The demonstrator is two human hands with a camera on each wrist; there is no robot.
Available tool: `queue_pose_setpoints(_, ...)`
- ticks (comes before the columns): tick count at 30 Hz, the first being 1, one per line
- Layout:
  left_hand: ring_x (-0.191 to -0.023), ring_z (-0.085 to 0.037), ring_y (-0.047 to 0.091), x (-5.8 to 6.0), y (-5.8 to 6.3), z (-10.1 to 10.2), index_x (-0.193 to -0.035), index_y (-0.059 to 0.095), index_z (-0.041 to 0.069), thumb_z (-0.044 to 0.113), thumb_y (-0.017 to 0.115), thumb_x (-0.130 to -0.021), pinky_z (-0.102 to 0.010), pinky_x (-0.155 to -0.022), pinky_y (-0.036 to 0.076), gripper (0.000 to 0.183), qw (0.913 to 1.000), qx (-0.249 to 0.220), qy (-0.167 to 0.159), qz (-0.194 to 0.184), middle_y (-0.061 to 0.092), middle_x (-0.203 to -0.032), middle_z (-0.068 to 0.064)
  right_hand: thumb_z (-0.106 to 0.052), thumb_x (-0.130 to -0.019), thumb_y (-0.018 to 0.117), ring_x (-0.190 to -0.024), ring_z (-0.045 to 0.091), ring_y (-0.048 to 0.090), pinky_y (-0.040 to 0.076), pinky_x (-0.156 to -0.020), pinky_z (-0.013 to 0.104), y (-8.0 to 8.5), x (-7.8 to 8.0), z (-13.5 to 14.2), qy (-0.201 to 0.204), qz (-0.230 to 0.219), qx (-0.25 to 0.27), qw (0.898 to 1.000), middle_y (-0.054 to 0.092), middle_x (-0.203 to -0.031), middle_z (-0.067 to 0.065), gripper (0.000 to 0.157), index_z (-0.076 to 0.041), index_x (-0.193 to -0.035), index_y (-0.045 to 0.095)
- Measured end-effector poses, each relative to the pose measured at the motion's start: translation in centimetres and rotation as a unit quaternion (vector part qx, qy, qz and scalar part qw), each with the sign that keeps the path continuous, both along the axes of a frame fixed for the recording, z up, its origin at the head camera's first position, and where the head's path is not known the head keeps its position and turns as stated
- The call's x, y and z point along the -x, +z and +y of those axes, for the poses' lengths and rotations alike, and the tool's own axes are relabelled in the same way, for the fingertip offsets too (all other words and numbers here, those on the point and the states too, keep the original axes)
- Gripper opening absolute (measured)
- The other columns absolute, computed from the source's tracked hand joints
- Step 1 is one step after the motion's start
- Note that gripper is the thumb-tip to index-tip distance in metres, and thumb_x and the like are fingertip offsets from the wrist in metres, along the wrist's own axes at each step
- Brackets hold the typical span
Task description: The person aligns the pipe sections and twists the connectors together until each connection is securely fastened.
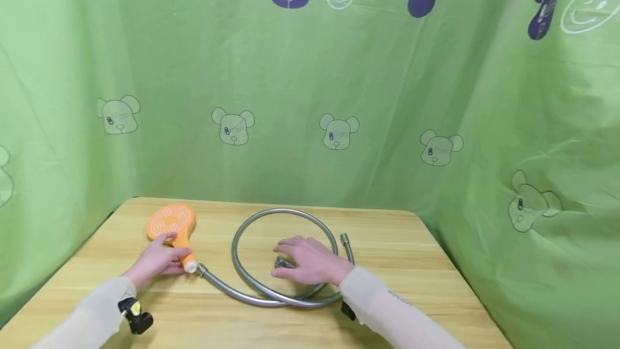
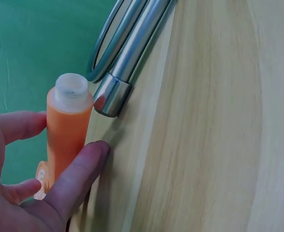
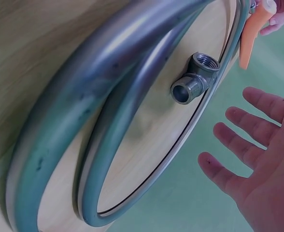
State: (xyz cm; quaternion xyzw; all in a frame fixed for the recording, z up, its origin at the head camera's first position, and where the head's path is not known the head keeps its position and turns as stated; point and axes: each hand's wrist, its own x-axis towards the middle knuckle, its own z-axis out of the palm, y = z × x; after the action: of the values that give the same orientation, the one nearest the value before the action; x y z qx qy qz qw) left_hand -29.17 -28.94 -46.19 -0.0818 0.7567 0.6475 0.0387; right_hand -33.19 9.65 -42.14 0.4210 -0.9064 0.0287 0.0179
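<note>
An orange shower head (image 1: 171,220) lies face up at the table's left, its handle toward the person. My left hand (image 1: 157,257) holds the handle, thumb and fingers on either side. A white threaded end (image 2: 72,92) tops the handle. Beside it rests the metal end nut (image 2: 112,96) of a shower hose (image 1: 242,296). My right hand (image 1: 307,260) hovers over the coiled hose with fingers spread. Below it a small metal threaded pipe fitting (image 3: 188,87) stands inside the loop, partly covered by the hand in the head view. In the right wrist view, the fingers (image 3: 250,123) are apart from the fitting.
The wooden table (image 1: 411,295) carries all of these things. A green curtain (image 1: 290,69) with bear prints hangs behind and at both sides. The hose's other end (image 1: 345,239) points away, right of the loop. Each wrist wears a small black camera (image 1: 135,316).
</note>
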Motion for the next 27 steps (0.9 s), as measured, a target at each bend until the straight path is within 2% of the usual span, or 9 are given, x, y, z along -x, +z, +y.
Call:
queue_pose_setpoints(8, -0.085, -0.022, 0.07, 0.1, -0.3, 0.1, -0.157, 0.004, -0.008, 0.001, 0.065, -0.093, -0.04, -0.082, 0.062, 0.088, 0.9996, -0.019, -0.013, 0.014, 0.055, -0.118, -0.035, -0.077, -0.094, 0.034, -0.138, 0.025, 0.049, 0.042, -0.112, 0.05, -0.5, 0.3, -0.7, 0.01, 0.007, 0.002, 1.0, 0.052, -0.151, 0.003, 0.078, -0.021, -0.145, 0.053)
queue_pose_setpoints(14, -0.085, -0.022, 0.07, 0.5, -0.6, 0.1, -0.156, 0.011, -0.007, 0.001, 0.065, -0.093, -0.04, -0.083, 0.062, 0.083, 0.9994, -0.03, -0.01, 0.015, 0.053, -0.123, -0.035, -0.077, -0.094, 0.034, -0.14, 0.025, 0.047, 0.04, -0.113, 0.054, -0.4, 0.1, -1.1, 0.008, -0.004, 0.003, 1.0, 0.05, -0.152, 0.0, 0.078, -0.022, -0.146, 0.052)
queue_pose_setpoints(20, -0.085, -0.02, 0.07, 0.9, -0.8, 0.2, -0.155, 0.016, -0.007, 0.001, 0.064, -0.094, -0.038, -0.082, 0.062, 0.077, 0.9992, -0.034, -0.01, 0.018, 0.056, -0.122, -0.034, -0.08, -0.092, 0.034, -0.141, 0.026, 0.045, 0.039, -0.113, 0.058, -0.6, 0.3, -1.5, 0.014, -0.01, -0.002, 1.0, 0.049, -0.153, 0.001, 0.081, -0.023, -0.147, 0.051)
queue_pose_setpoints(27, -0.085, -0.019, 0.069, 1.2, -0.8, 0.5, -0.153, 0.019, -0.008, 0.0, 0.061, -0.095, -0.036, -0.082, 0.062, 0.072, 0.9987, -0.044, -0.01, 0.024, 0.051, -0.125, -0.033, -0.082, -0.091, 0.032, -0.142, 0.025, 0.044, 0.038, -0.114, 0.056, -0.5, 0.2, -1.8, 0.026, -0.018, -0.008, 0.999, 0.048, -0.155, 0.001, 0.084, -0.024, -0.149, 0.049)
